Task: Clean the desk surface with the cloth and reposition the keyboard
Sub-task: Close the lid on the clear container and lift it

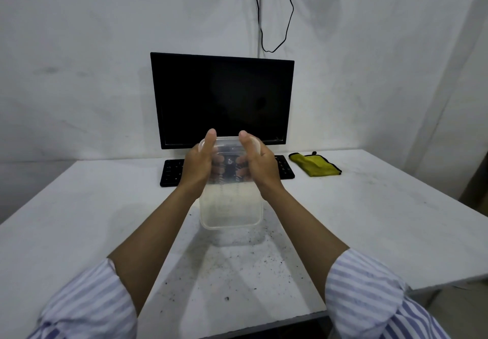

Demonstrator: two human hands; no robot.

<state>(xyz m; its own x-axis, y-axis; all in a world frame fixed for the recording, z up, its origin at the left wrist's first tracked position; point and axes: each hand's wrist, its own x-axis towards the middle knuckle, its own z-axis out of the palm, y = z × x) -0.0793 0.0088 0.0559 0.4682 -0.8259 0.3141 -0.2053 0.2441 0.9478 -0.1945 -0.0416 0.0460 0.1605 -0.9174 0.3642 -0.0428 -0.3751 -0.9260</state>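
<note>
Both hands hold a clear plastic container (231,206) tilted up above the middle of the white desk (79,220). My left hand (199,166) grips its left side and my right hand (257,164) its right side, thumbs on the upper rim. A black keyboard (171,171) lies behind the container in front of the monitor, its middle hidden by my hands. The yellow cloth (315,164) with a black edge lies folded on the desk right of the keyboard. Dark crumbs and specks (237,259) are scattered on the desk below the container.
A black monitor (223,98), switched off, stands at the back against the white wall. A black cable (274,11) hangs on the wall above it. The desk's right edge (449,278) and front edge are close to my sleeves.
</note>
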